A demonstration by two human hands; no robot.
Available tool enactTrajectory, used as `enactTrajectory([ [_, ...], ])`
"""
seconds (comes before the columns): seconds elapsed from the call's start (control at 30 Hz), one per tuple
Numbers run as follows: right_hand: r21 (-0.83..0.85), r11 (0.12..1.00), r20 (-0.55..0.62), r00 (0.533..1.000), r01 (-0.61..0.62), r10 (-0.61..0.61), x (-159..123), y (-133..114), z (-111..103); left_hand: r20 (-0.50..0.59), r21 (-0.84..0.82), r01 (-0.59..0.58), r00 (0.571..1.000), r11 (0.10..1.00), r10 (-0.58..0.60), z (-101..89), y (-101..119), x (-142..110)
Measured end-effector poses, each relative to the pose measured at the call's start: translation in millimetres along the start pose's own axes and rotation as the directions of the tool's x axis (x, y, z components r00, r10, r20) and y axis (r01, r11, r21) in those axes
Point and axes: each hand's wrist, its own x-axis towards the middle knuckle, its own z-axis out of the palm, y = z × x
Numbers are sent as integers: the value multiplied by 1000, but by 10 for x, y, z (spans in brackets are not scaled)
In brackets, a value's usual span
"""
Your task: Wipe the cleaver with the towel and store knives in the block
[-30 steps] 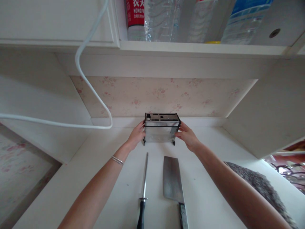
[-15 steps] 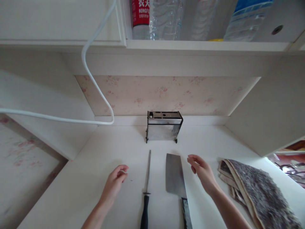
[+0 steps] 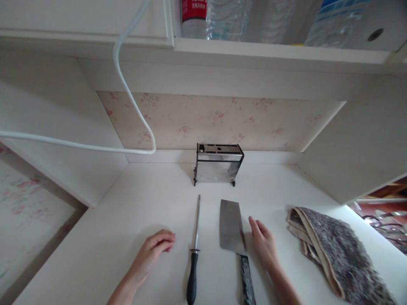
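Observation:
My left hand (image 3: 154, 250) is held just left of a sharpening steel (image 3: 197, 224), its fingers loosely bent, the thumb a little apart, and nothing visible in it. The steel has a thin metal rod and a black handle that points toward me. To its right lies a cleaver (image 3: 231, 226) with a wide grey blade and a dark, mottled handle. My right hand (image 3: 263, 241) is beside the cleaver's blade, fingers loosely stretched, without gripping it. Both tools lie on the white counter (image 3: 133, 203).
A metal and clear knife block (image 3: 219, 169) stands against the back wall. A folded grey-brown towel (image 3: 337, 250) lies on the right. Overhead, a white cable (image 3: 136, 108) hangs in front of the cabinet, and plastic bottles (image 3: 227, 19) stand on a shelf.
My right hand has come left and down, closer to the cleaver. My left hand has dropped slightly and moved a little right. The view has shifted slightly; the tools lie as before.

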Motion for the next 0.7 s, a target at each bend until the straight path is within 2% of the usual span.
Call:
enactTrajectory([
  [0.2, 6, 1000, -3, 1000, -12, 12, 15, 26, 11, -66, 20, 73, 995, 997, -71, -13, -46, -7],
  [0.3, 28, 999, -7, 1000, -17, 17, 5, -7, 5, -74, 20, 71, 995, 997, -69, -41, -111, 25],
  [0.4, 40, 999, -19, 1000, -10, 11, -19, -53, -5, -66, 133, 27, 998, 991, -19, -21, -166, 25],
  [0.47, 30, 1000, -18, 1000, -5, 6, -29, -66, -11, -57, 258, -1, 998, 966, 16, 57, -167, -42],
  [0.57, -5, 1000, -6, 1000, 3, -3, -25, -39, -8, -25, 503, -19, 999, 864, 37, 283, -125, -247],
  [0.7, -59, 998, 11, 1000, 28, -27, 6, 55, 19, -63, 806, 65, 998, 588, -24, 644, -79, -494],
])
